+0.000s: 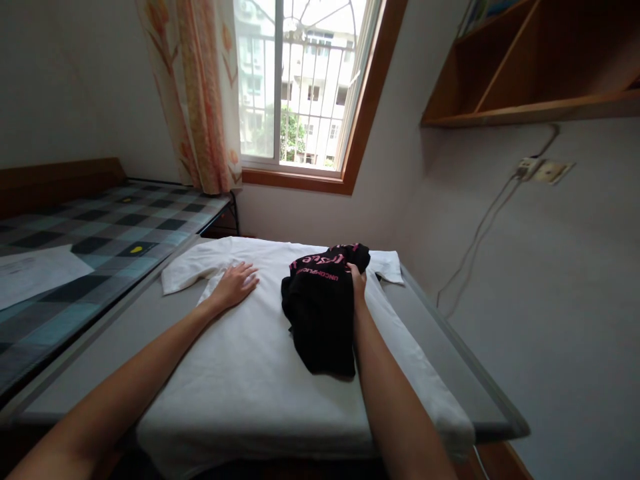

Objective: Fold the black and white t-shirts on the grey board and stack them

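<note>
A white T-shirt lies spread out on the grey table, its sleeves reaching to both sides and its near end hanging over the front edge. On its left upper part rests my left hand, flat with the fingers apart and nothing in it. My right hand grips the right side of a bunched black garment with pink lettering, which sits over the right part of the white T-shirt. Part of my right hand's fingers is hidden by the black cloth.
The grey table has a raised rim. To the left stands a bed with a checked cover and a paper sheet. A curtain hangs beside the barred window. On the right wall are a wooden shelf and a socket with cords.
</note>
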The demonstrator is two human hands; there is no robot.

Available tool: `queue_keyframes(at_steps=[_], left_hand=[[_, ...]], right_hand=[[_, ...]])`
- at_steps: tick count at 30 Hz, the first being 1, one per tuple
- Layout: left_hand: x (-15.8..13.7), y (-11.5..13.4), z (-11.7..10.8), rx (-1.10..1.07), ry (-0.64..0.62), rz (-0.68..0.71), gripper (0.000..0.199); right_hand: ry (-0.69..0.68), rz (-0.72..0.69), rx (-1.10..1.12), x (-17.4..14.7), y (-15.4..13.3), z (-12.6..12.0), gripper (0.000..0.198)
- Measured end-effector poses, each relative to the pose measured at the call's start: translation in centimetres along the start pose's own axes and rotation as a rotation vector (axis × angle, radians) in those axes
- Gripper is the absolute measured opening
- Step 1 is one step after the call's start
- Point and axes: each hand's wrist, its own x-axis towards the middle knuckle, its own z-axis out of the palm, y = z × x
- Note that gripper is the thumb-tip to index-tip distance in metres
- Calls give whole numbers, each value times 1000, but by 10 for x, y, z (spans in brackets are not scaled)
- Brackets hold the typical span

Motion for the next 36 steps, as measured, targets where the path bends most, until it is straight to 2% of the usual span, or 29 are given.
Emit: queue_keyframes(at_steps=[3, 4, 7, 8, 10, 12, 15, 16, 18, 20, 21, 22, 24, 26, 28, 30, 33, 36], left_hand=[[0, 13, -8, -415, 57, -28, 65], [-1, 20, -10, -586, 52, -56, 70], [-4, 42, -14, -1024, 50, -132, 77], [-6, 48, -14, -1116, 70, -138, 78], [-8, 59, -15, -1200, 133, -136, 76], [-9, 65, -15, -1209, 198, -155, 70], [-8, 69, -16, -1305, 245, -264, 61], [-8, 69, -17, -1376, 243, -308, 58], [-8, 68, -19, -1530, 234, -384, 53], [-9, 65, -21, -1667, 215, -439, 49], [-10, 63, -22, -1724, 202, -461, 47], [-10, 61, -22, -1771, 188, -478, 45], [-9, 57, -21, -1810, 201, -490, 44], [-8, 53, -19, -1741, 333, -519, 44], [-9, 53, -18, -1588, 514, -599, 48], [-10, 55, -19, -1480, 592, -664, 52], [-14, 60, -26, -1510, 449, -608, 64], [-14, 59, -34, -1532, 287, -568, 81]], right_hand=[[-179, -195, -77, -20, 3, 26, 45], [-289, -253, -147, -30, 4, 34, 46], [-734, -454, -436, -60, 10, 54, 50], [-829, -518, -536, -68, 11, 58, 50], [-911, -609, -679, -78, 12, 62, 45], [-920, -635, -695, -80, 10, 61, 37], [-860, -554, -478, -67, 5, 54, 32], [-787, -504, -384, -60, 3, 50, 35], [-548, -414, -247, -45, 1, 41, 42], [-276, -369, -226, -29, 3, 31, 44], [-190, -351, -248, -23, 5, 27, 43], [-164, -319, -277, -18, 9, 23, 44], [-267, -201, -317, -12, 19, 18, 54], [-463, -58, -317, -14, 29, 18, 62], [-593, 18, -323, -18, 38, 21, 58], [-630, 24, -334, -24, 42, 25, 48], [-642, 41, -275, -31, 37, 32, 40], [-632, 71, -68, -34, 20, 34, 35]])
